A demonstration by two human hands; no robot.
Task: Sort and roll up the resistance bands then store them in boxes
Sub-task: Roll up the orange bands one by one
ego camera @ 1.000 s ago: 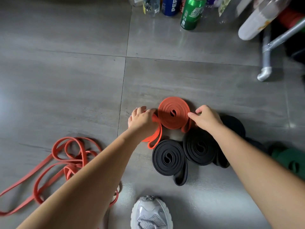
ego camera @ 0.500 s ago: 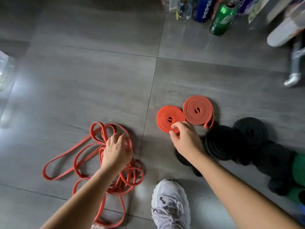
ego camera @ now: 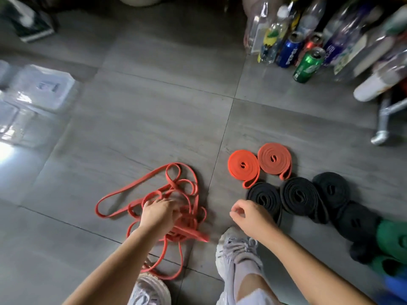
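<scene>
Grasping loose orange bands (ego camera: 141,190): left hand (ego camera: 159,213) grip | right hand (ego camera: 251,216) now off orange roll (ego camera: 243,165), grip released

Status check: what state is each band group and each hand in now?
loose orange bands: unrolled, tangled.
orange rolls: two, rolled, lying flat.
black rolls: rolled, lying flat.
green rolls: rolled, partly out of frame.
left hand: grips the loose orange bands.
right hand: loosely curled, holding nothing.

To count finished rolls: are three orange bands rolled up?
No, only two orange rolls lie finished; the rest is a loose tangle.
</scene>
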